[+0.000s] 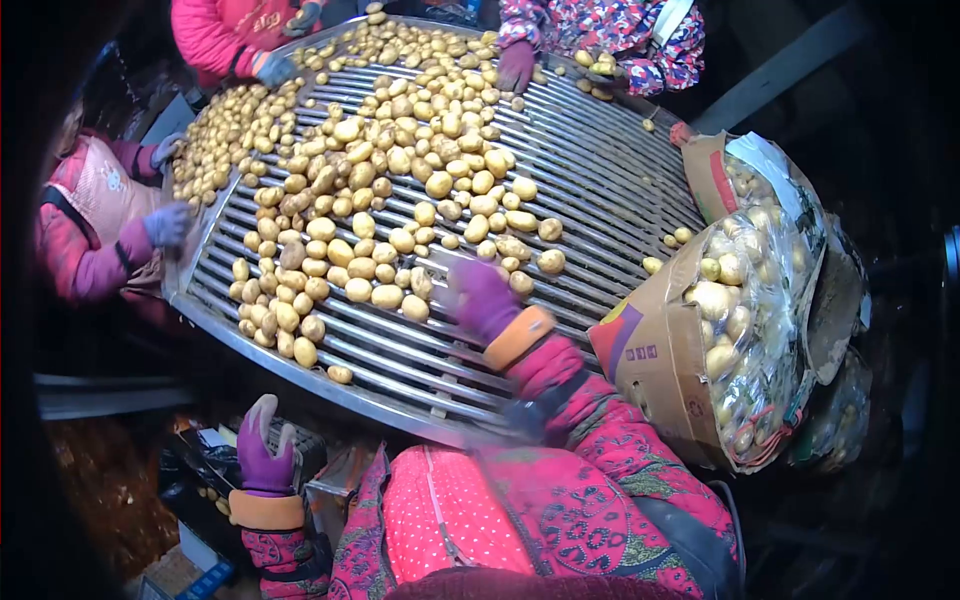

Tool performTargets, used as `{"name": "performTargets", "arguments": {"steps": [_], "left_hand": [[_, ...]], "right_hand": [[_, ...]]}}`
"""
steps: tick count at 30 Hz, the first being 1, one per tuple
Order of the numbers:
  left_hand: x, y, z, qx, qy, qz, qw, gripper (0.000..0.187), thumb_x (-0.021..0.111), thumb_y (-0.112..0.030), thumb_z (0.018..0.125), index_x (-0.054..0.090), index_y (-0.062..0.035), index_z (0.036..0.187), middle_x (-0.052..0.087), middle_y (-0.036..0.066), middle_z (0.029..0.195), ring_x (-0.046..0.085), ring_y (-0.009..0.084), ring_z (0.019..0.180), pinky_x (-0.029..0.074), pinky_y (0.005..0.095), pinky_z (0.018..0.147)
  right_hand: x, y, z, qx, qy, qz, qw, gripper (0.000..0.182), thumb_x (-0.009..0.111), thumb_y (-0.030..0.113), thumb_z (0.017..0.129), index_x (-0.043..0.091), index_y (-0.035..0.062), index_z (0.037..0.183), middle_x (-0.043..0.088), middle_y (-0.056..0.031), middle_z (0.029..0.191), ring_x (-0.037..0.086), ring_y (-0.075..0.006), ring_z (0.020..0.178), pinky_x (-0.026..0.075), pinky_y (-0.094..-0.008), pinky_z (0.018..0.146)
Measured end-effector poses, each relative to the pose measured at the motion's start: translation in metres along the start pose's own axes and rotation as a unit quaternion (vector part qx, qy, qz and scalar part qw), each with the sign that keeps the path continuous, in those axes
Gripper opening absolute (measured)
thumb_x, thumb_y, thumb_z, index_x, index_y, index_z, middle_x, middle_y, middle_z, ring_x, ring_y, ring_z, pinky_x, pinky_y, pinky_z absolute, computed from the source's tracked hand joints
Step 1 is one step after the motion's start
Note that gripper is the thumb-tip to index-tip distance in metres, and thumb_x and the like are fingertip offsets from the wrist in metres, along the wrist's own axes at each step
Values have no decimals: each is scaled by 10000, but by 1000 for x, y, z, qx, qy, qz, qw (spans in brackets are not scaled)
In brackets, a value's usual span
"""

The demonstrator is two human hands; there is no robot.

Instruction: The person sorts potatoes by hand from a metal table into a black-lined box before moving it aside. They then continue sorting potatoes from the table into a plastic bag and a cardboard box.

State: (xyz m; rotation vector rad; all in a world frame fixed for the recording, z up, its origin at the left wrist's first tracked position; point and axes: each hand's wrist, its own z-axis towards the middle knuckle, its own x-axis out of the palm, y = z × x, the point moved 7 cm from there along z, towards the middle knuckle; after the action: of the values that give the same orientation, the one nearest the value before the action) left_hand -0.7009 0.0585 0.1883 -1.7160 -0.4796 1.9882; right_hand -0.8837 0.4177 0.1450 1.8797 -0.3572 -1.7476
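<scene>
Many potatoes (340,250) lie spread over a slatted metal table (400,355). My right hand (480,297), in a purple glove with an orange cuff, is over the slats at the near right edge of the potatoes. It is smeared by motion, so its fingers and anything in them cannot be made out. My left hand (266,447), in a purple glove with grey fingertips, is raised off the table's near left edge. Its fingers are stretched apart and it holds nothing.
Cardboard boxes (655,345) lined with clear plastic and full of potatoes stand at the right edge. Gloved hands of other people (168,224) are at the left and far sides. Below left are a blue and white box (205,560) and dark bags.
</scene>
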Motion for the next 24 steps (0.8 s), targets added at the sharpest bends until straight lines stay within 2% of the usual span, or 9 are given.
{"name": "performTargets", "arguments": {"steps": [2, 5, 8, 11, 14, 16, 18, 20, 24], "left_hand": [[12, -15, 18, 39, -3, -22, 999, 491, 684, -20, 698, 589, -20, 1179, 616, 183, 1157, 586, 366, 1084, 462, 444, 942], [37, -62, 52, 93, 35, -36, 994, 482, 696, -47, 682, 595, -23, 1153, 637, 172, 1109, 608, 374, 1017, 487, 447, 886], [58, -95, 74, 158, 49, -67, 984, 474, 720, -123, 689, 608, -39, 1142, 639, 173, 1110, 613, 369, 1003, 492, 441, 871], [78, -107, 86, 160, 94, -59, 981, 487, 727, -131, 689, 612, -51, 1155, 638, 165, 1128, 605, 357, 1033, 479, 446, 895], [87, -111, 94, 173, 131, -46, 975, 491, 725, -125, 693, 614, -57, 1166, 639, 160, 1136, 599, 346, 1052, 468, 445, 912], [81, -110, 95, 167, 107, -59, 978, 487, 725, -126, 693, 617, -56, 1163, 641, 159, 1135, 602, 344, 1052, 472, 438, 909], [79, -111, 96, 153, 107, -76, 980, 486, 725, -125, 696, 617, -57, 1165, 641, 160, 1138, 603, 344, 1052, 473, 434, 908], [79, -111, 96, 154, 97, -96, 979, 473, 723, -117, 706, 620, -61, 1164, 639, 160, 1151, 607, 339, 1054, 478, 421, 908], [83, -128, 103, 132, 122, -154, 972, 458, 722, -110, 720, 623, -60, 1164, 639, 157, 1152, 606, 343, 1063, 479, 423, 920]], "right_hand": [[-64, -70, 10, 35, -234, -73, 969, 475, 711, 327, 770, 594, 95, 1167, 627, -128, 1069, 592, -318, 976, 477, -434, 847], [-68, -144, 9, 164, -218, -190, 943, 639, 662, 411, 800, 461, 98, 1320, 523, -186, 1250, 504, -380, 1117, 420, -498, 931], [-21, -109, -15, 181, -168, -175, 953, 761, 620, 484, 809, 354, 130, 1428, 371, -267, 1404, 337, -496, 1277, 348, -584, 1014], [24, -24, -41, -17, -54, -112, 992, 769, 684, 495, 734, 434, 123, 1359, 318, -194, 1458, 274, -474, 1317, 365, -533, 1034], [-8, 5, -21, -116, 43, 227, 966, 533, 690, 309, 803, 543, 83, 1263, 557, -166, 1245, 527, -339, 1168, 425, -447, 990], [-52, -47, 5, -70, -196, 110, 972, 457, 659, 238, 830, 571, 84, 1252, 608, -155, 1191, 593, -315, 1076, 458, -398, 955], [-81, -100, 42, 57, -252, -36, 965, 486, 673, 259, 810, 573, 96, 1257, 598, -173, 1214, 583, -337, 1095, 464, -402, 948], [-46, -138, 63, 155, -148, -20, 976, 486, 683, 276, 787, 583, 106, 1230, 630, -171, 1150, 591, -347, 1080, 481, -418, 921], [-26, -122, 72, 163, -58, -9, 985, 542, 687, 351, 783, 550, 168, 1274, 577, -156, 1219, 592, -379, 1062, 489, -456, 905]]}}
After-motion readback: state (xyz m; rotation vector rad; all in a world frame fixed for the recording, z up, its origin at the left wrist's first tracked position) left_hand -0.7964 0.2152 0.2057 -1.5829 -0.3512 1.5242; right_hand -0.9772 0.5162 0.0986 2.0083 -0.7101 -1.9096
